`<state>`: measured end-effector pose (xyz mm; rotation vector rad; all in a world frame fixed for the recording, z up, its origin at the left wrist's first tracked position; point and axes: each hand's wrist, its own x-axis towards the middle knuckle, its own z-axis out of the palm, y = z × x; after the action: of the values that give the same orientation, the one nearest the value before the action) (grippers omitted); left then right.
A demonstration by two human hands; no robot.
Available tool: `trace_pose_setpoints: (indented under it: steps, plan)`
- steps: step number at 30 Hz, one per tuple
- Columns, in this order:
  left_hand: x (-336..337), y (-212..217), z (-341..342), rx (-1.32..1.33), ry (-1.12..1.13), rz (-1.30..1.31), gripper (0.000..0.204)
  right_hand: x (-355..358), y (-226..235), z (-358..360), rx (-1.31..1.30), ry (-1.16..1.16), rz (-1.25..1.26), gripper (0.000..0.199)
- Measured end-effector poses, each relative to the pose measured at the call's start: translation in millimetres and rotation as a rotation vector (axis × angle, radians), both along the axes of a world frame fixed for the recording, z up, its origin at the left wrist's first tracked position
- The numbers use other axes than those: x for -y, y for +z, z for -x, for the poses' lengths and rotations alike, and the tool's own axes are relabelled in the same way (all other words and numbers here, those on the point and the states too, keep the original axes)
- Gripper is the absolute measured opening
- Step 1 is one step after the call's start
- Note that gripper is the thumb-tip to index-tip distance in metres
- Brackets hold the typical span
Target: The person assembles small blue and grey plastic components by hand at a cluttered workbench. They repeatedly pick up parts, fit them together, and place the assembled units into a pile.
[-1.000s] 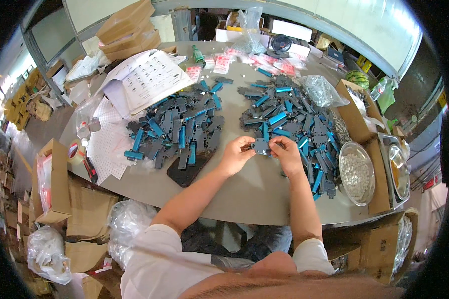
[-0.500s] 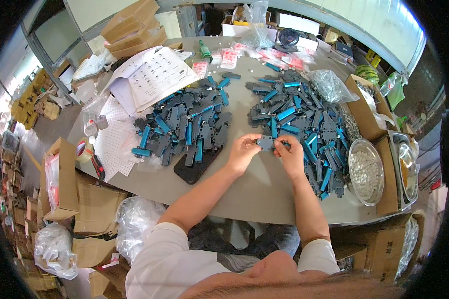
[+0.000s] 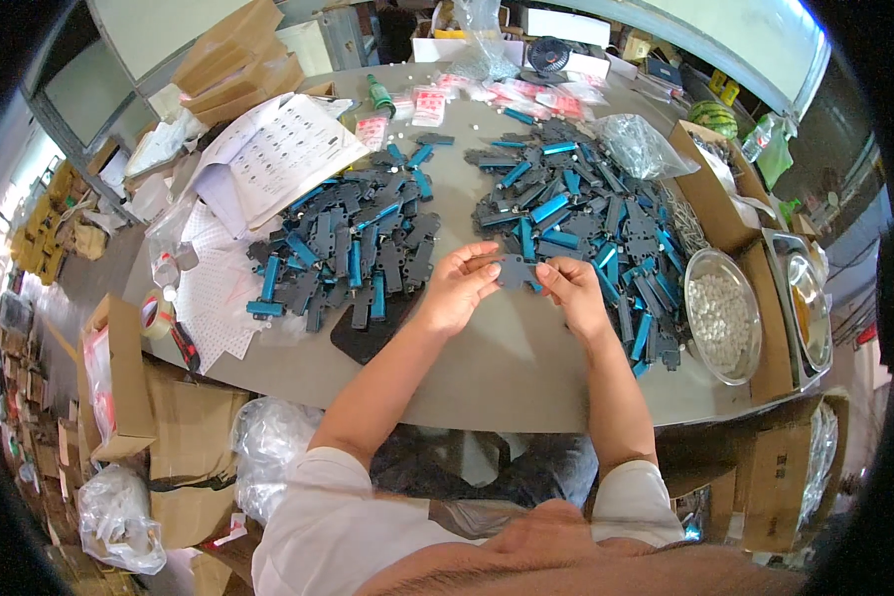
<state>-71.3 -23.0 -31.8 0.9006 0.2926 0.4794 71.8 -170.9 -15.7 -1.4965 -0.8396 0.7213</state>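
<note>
As far as can be judged from the spread over the grey table (image 3: 497, 387), mid-batch rather than near an end. Piled most widely in a right heap (image 3: 586, 228), with dark grey and blue parts jumbled together. Gathered also in a left heap (image 3: 353, 238) of much the same mix. Cannot tell by looks which of the two has been dealt with and which is waiting; judged only as plenty in both. Flanked at the upper left by printed sheets (image 3: 288, 159), and at the far right by an open carton (image 3: 725, 214) and, nearer, by a metal bowl (image 3: 710, 260). Set with a dark flat slab (image 3: 363, 343) at the near edge of the left heap.

With left hand (image 3: 455, 288) and right hand (image 3: 578, 296) close together in front of the gap between the heaps, pinching one dark grey plate (image 3: 515, 272) above the table. Clamped at its left end by left thumb and fingers, at its right end by right thumb and fingertip. Judged unfinished, being laid in neither heap. Showing blue near the right fingertips, too small to tell whether attached. Smallest, to note white pieces (image 3: 720, 316) in the bowl, touched by neither hand.
</note>
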Motion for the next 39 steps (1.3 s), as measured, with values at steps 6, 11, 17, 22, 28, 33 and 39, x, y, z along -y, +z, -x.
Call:
trace_pose_setpoints:
  steps: [6,11,17,22,28,33,39]
  plan:
    - [-25,-4,3,-0.072,0.422,-0.648,0.016,7,13,-13,0.692,-0.325,0.101,0.031]
    - [-70,13,16,-0.169,1.002,-1.132,0.018,47,14,-43,1.04,-0.503,0.63,0.037]
    - [-12,15,-3,-0.302,0.572,-1.578,0.025,45,5,-50,0.99,-0.489,0.562,0.039]
    - [77,-11,-40,0.137,-0.16,-1.844,0.02,48,17,-50,0.85,-0.58,0.326,0.043]
    - [112,-15,-77,0.161,-0.065,-1.965,0.024,42,25,-55,0.634,-0.788,0.019,0.043]
    - [98,-22,-68,0.062,-0.111,-1.887,0.021,33,9,-63,0.203,-0.75,-0.301,0.029]
    - [82,-32,-50,0.011,-0.136,-1.688,0.024,21,15,-39,-0.094,-0.611,-0.311,0.028]
